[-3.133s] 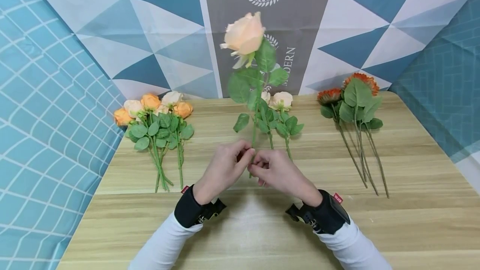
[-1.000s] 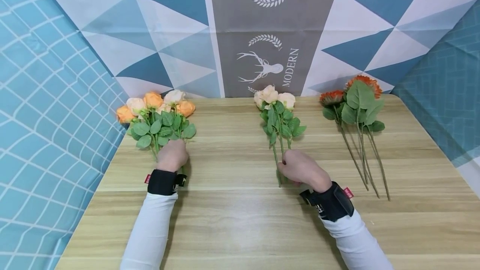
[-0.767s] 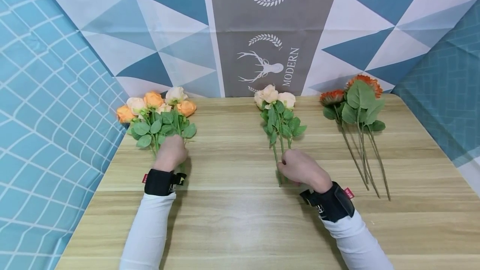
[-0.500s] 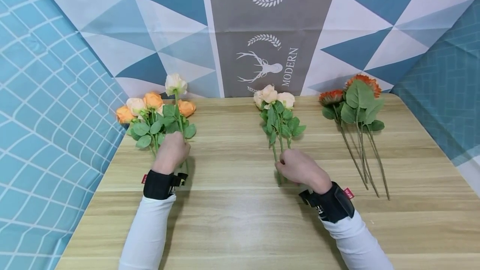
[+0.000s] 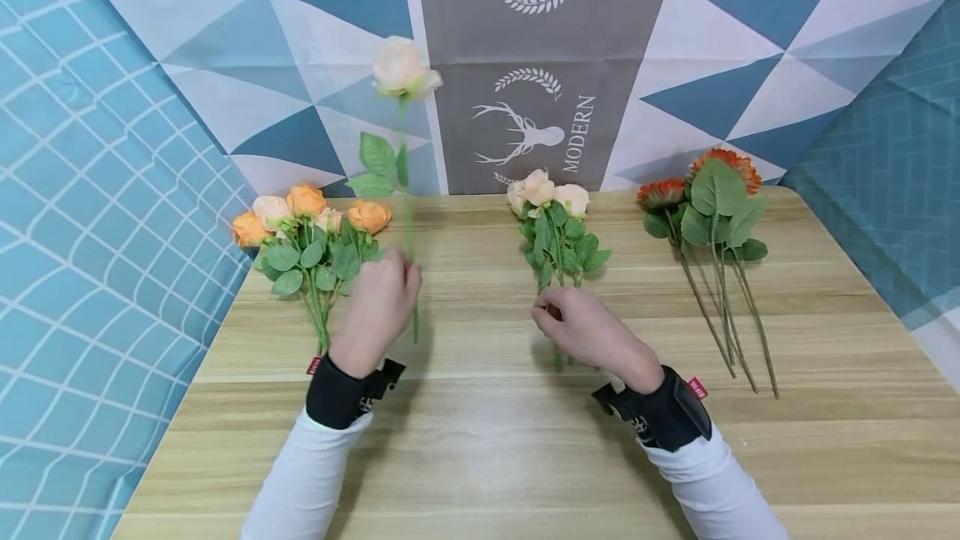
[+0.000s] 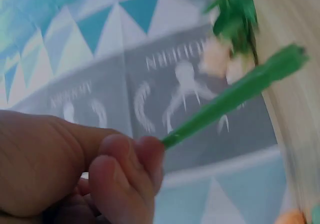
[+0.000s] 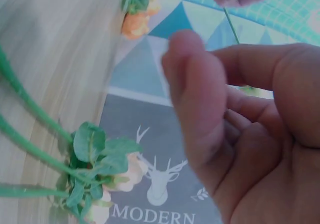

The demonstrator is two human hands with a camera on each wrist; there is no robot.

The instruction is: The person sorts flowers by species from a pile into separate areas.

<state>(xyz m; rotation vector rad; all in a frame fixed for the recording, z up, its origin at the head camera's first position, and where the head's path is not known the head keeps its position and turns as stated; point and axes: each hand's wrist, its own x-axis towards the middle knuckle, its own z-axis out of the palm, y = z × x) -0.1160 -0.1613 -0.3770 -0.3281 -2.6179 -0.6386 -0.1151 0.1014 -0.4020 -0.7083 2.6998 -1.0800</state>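
Observation:
My left hand pinches the green stem of a cream-white rose and holds it upright above the table. In the left wrist view, the stem's lower end sticks out past the fingertips. My right hand is just over the stems of the middle bunch of pale peach roses. Its fingers are loosely bent and hold nothing, apart from those stems in the right wrist view. At the left lies a bunch of orange and pale roses, close to my left hand.
Several orange-red flowers with long stems lie on the right of the wooden table. A patterned cloth stands behind the table's far edge. Blue grid-patterned cloth borders the left side.
My left hand has drawn the cream-white rose up out of the left bunch and moved it rightward. The peach rose held up earlier lies in the middle bunch; my right hand has lifted off its stems.

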